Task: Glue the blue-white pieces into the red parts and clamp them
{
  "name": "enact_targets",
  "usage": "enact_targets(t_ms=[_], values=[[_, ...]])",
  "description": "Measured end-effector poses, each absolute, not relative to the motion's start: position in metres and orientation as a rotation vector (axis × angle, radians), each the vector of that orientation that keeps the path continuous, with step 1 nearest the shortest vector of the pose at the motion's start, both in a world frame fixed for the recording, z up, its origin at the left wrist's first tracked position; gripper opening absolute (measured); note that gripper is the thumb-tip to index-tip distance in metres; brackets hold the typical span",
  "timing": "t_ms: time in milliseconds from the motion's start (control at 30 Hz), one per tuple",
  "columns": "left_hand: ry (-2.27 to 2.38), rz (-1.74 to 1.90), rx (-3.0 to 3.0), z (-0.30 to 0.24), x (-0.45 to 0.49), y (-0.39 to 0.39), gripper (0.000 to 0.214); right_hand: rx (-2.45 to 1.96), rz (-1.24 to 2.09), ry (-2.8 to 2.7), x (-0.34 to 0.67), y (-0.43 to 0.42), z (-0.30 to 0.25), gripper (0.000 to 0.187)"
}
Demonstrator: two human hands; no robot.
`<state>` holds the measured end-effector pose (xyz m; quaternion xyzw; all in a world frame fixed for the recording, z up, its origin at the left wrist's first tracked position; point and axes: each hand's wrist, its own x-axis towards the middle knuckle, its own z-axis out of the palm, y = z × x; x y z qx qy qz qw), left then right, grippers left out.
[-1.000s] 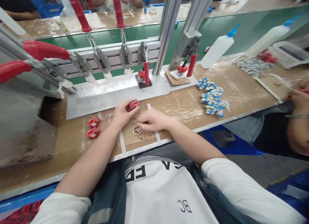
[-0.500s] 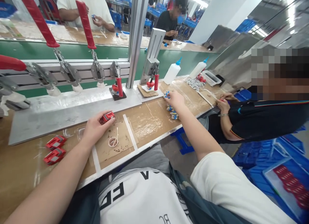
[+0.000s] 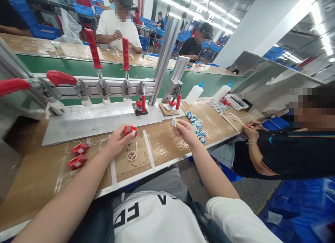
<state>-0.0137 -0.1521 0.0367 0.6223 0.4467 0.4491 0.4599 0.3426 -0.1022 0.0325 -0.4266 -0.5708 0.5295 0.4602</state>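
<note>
My left hand is closed around a red plastic part with a grey face, held above the bench. Between the fingertips of my right hand is a small grey-and-yellow part; its exact kind is hard to make out. A pile of small blue-and-white parts lies just beyond my right hand. Below my left hand a small round cup with a thin stick in it sits on a stained board. To the left of my left forearm, two red parts lie side by side.
Red-handled toggle clamps stand along a metal rail over a grey plate. White bottles with blue tips are at the back right. A co-worker sits close on the right; others work across the bench.
My right hand has come back left from the blue-and-white pile and now holds a small part up. The left hand still holds the red part. The view has shifted.
</note>
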Motion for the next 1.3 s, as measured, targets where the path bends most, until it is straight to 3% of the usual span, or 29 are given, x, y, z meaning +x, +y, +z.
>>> enact_targets(t_ms=[133, 267, 467, 633, 1000, 1133, 1300], values=[[0.952, 1.019, 1.541, 0.036, -0.012, -0.159, 0.054, -0.841, 1.36, -1.601, 0.281, -0.131, 0.037, 0.039], [0.903, 0.982, 1.569, 0.033, -0.014, -0.161, 0.053, -0.801, 1.13, -1.904, 0.249, -0.139, 0.052, 0.029], [0.934, 1.008, 1.646, 0.035, -0.016, -0.162, 0.049, -0.828, 0.827, -2.127, 0.236, -0.142, 0.066, 0.029], [0.788, 1.05, 1.297, 0.04, -0.008, -0.168, 0.056, -0.725, 0.544, -2.225, 0.234, -0.142, 0.066, 0.027], [0.813, 0.742, 0.826, 0.057, -0.009, -0.171, 0.04, -0.267, -0.183, -2.712, 0.232, -0.112, 0.067, 0.039], [0.9, 0.758, 0.776, 0.059, -0.01, -0.17, 0.039, -0.246, -0.226, -2.741, 0.228, -0.103, 0.065, 0.047], [1.102, 1.07, 0.759, 0.06, 0.001, -0.165, 0.042, -0.705, -0.023, -2.56, 0.201, -0.118, 0.044, 0.061]])
